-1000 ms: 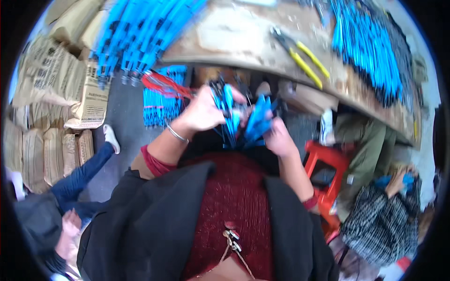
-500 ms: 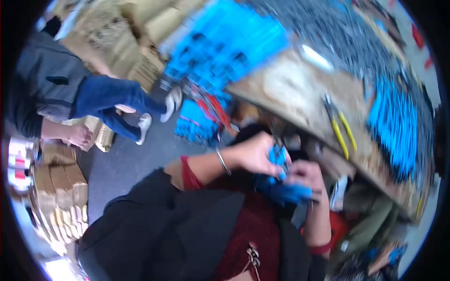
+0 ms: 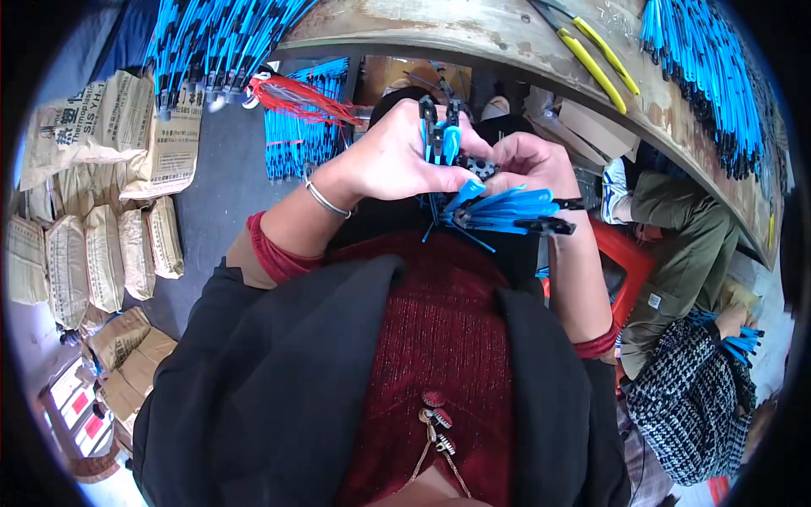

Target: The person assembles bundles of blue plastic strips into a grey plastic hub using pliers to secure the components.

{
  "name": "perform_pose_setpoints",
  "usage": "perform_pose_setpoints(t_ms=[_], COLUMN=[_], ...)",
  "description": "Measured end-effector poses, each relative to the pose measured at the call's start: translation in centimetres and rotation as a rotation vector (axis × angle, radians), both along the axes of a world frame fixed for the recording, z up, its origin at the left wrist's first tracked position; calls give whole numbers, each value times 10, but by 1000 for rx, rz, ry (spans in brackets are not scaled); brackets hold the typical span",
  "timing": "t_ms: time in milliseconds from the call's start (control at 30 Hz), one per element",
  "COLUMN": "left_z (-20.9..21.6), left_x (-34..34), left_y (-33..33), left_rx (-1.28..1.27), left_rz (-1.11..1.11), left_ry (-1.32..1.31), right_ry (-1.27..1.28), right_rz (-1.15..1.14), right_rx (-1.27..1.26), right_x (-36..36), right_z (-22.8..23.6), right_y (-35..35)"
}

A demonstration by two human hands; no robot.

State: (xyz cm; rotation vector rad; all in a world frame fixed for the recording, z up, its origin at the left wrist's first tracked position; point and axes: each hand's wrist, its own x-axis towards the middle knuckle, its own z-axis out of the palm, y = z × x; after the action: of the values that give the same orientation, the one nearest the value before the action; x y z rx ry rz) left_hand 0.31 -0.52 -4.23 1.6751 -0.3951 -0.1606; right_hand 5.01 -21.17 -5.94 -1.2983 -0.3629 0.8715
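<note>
In front of my lap, my left hand (image 3: 393, 160) is closed around a few blue strips with black ends (image 3: 450, 144), which stick up past its fingers. Beside it my right hand (image 3: 536, 165) is closed too, its fingertips meeting the left thumb. A fanned bundle of blue strips (image 3: 507, 209) runs out below the right palm, black tips toward the wrist. Between the two hands shows a dark, dotted piece (image 3: 479, 167); I cannot make out its kind. The grip points are partly hidden by the fingers.
A worn wooden table (image 3: 456, 32) spans the top, with yellow-handled pliers (image 3: 596, 63) and piles of blue strips (image 3: 710, 76). Red strands (image 3: 308, 97) hang beside more strips. Paper sacks (image 3: 89, 253) stand at left. At right, a person in green trousers (image 3: 684, 253) sits close.
My view has turned and steadied, so the table now lies across the top. The standing person at left is mostly out of view. Both hands still hold blue strips.
</note>
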Motion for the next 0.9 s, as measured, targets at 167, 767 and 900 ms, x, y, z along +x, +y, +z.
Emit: perform_pose_setpoints(t_ms=[167,767,900], left_z=[3,0,4], left_x=[-5,19,23], left_y=[-3,8,11], left_rx=[-80,-13,198], left_rz=[8,-201,-200], left_ry=[168,178,-245], right_ry=[24,-235,-136], right_rz=[62,373,233], right_rx=[-1,-111,32], right_x=[3,35,23], right_z=[-4,-3,6], right_y=[-3,14,19])
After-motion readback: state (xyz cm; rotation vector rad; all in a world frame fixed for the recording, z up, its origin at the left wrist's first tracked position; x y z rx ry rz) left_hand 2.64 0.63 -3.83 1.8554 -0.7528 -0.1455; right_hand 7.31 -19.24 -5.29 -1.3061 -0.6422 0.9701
